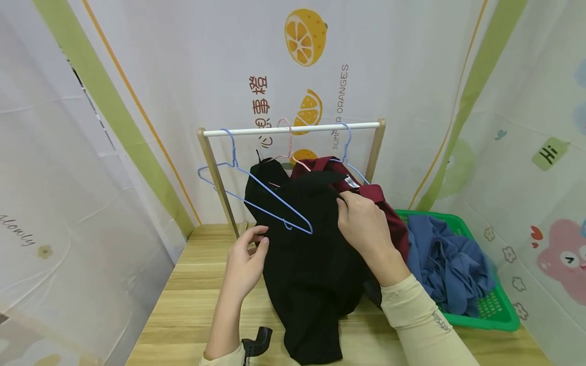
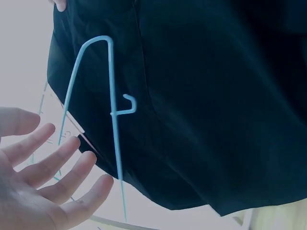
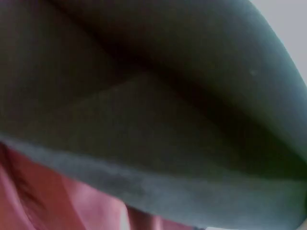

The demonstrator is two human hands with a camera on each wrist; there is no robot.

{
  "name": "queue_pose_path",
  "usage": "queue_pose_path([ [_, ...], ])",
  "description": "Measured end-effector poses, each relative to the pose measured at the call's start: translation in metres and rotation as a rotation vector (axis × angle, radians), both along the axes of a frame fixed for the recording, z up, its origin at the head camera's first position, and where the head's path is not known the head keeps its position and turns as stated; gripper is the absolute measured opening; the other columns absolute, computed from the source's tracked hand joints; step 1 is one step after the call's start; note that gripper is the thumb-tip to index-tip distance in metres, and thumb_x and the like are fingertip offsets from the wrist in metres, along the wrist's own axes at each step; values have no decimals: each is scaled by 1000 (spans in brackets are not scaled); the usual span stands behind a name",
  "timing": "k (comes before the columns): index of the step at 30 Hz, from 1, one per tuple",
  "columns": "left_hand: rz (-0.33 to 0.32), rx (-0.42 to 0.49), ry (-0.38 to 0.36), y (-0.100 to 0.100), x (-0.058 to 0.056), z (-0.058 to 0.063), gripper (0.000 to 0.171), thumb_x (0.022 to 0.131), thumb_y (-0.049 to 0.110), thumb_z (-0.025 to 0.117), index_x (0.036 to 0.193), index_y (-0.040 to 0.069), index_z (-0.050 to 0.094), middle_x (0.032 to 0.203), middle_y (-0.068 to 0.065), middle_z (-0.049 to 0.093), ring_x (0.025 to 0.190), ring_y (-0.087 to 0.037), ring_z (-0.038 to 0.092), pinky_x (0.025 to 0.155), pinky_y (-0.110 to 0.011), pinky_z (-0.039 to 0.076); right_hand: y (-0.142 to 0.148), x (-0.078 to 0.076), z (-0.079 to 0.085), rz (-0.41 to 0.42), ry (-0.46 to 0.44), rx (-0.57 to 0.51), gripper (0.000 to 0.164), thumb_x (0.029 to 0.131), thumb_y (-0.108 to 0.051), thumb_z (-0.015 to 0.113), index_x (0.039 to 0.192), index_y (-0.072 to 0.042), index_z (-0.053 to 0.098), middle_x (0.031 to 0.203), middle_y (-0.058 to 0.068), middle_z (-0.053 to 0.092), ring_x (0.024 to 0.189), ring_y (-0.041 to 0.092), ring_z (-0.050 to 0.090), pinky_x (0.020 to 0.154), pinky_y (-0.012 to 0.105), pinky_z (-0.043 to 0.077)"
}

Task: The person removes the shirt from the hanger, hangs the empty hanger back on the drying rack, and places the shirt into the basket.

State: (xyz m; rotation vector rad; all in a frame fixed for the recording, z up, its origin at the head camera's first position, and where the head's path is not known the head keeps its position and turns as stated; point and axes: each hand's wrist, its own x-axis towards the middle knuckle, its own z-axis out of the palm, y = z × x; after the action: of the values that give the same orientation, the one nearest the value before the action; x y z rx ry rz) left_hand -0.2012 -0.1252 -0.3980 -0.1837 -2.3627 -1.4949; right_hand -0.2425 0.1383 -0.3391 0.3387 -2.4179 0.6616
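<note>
A black garment hangs down in front of the rack, its lower end over the wooden table. My right hand pinches its upper right edge between thumb and fingers. In the right wrist view, dark cloth fills most of the picture. An unclothed blue hanger hooks on the rail at the left, its right end in front of the black garment. My left hand is beside the garment's left edge, fingers loosely bent. The left wrist view shows its fingers spread and holding nothing, near the hanger.
The small rack's white rail also carries a pink hanger with black cloth and another blue hanger by a dark red garment. A green basket with blue cloth stands right. Printed curtains surround the table.
</note>
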Motion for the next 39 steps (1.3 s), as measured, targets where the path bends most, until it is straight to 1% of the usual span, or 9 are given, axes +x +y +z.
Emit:
queue_pose_path([
  [4,-5,-24,46,0,-5,13,29,107,11,59,135,7,67,128,-15,71,121,-29,65,108,-56,56,9,7,8,-12,14,5,24,105,-17,62,120,-2,74,114,20,79,95,40,76,85,61,63],
  [7,-16,-35,66,0,-10,24,29,107,12,59,135,7,67,132,-15,70,123,-30,65,109,-54,56,15,13,15,-27,16,9,25,106,-17,62,120,-1,74,115,21,78,95,40,76,89,61,62],
  [13,-29,-75,88,2,-17,40,29,107,13,58,134,7,68,132,-16,69,123,-29,64,109,-54,56,26,28,25,-36,25,23,24,107,-16,60,118,-1,75,111,22,79,92,41,74,88,62,62],
  [17,-34,-99,80,4,-19,46,31,107,15,58,136,9,67,133,-15,68,124,-29,62,110,-53,55,34,38,31,-40,56,26,20,106,-14,61,111,-2,75,104,20,79,85,39,73,82,61,63],
  [25,-55,-110,98,7,-21,53,31,107,16,59,137,9,66,143,-14,65,130,-32,61,110,-53,55,47,54,41,-32,95,14,17,105,-13,62,104,-4,76,99,17,79,82,37,73,75,60,62],
  [29,-50,-124,113,9,-23,57,31,106,16,60,136,9,66,142,-14,65,130,-33,61,110,-52,55,52,61,43,-30,150,25,15,104,-11,63,100,-5,76,93,15,78,77,35,72,69,57,60],
  [33,-39,-146,134,11,-24,61,32,105,16,61,136,10,67,140,-12,66,129,-33,61,109,-51,56,57,69,47,-31,172,35,15,104,-10,64,104,-4,77,96,16,79,80,36,74,71,59,61],
  [37,-40,-186,174,13,-27,67,35,105,15,62,138,8,65,144,-12,63,131,-33,60,105,-51,57,63,77,51,-43,187,41,15,103,-9,64,107,-5,79,100,16,80,85,37,75,73,62,60],
  [39,-40,-214,203,14,-30,72,36,104,12,62,140,6,64,147,-13,62,130,-35,60,102,-52,59,68,80,53,-49,207,45,14,102,-8,65,106,-5,79,100,16,80,85,38,75,74,63,59],
])
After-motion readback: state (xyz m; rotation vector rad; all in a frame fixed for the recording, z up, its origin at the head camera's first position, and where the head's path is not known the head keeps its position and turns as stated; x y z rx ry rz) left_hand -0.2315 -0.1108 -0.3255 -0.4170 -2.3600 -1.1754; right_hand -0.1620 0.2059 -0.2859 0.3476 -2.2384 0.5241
